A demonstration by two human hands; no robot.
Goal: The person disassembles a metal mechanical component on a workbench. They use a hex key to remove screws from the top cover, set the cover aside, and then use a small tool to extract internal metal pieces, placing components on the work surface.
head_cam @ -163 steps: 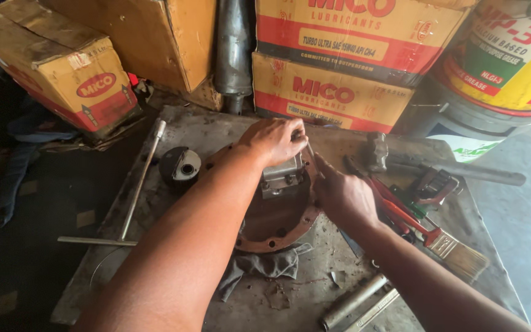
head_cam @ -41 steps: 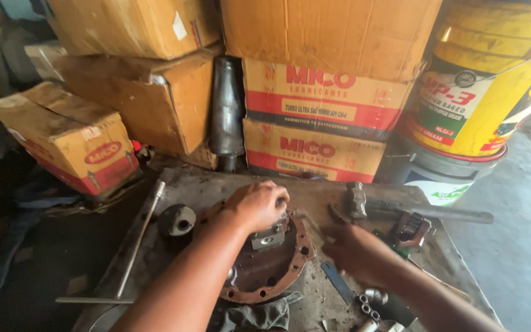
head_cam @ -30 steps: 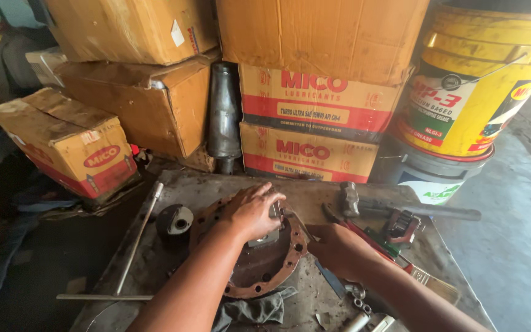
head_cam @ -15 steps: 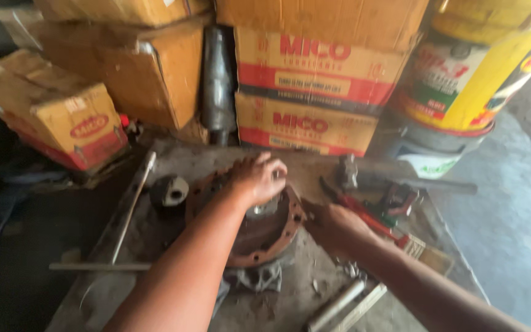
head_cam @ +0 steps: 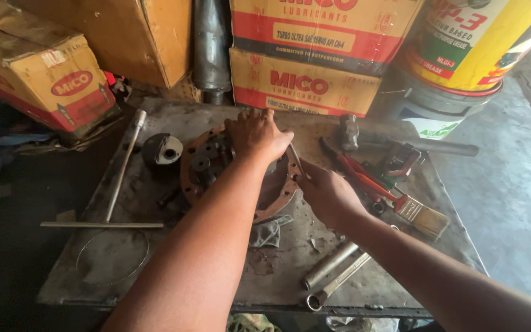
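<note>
Both hands (head_cam: pixel 290 166) grip the rusty flanged housing (head_cam: pixel 201 169).

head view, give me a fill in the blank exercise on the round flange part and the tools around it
1. The left hand rests on top of the rusty round ____.
2. The right hand touches that part's ____ edge.
3. The long T-handled wrench lies to the ____ of it.
4. The paintbrush lies on the metal table beside a red-handled ____.

Missing words: flange; right; left; wrench

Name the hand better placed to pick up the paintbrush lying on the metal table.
Right. The right hand rests at the housing's right rim, beside the paintbrush; the left hand lies on top of the housing, farther away.
</note>
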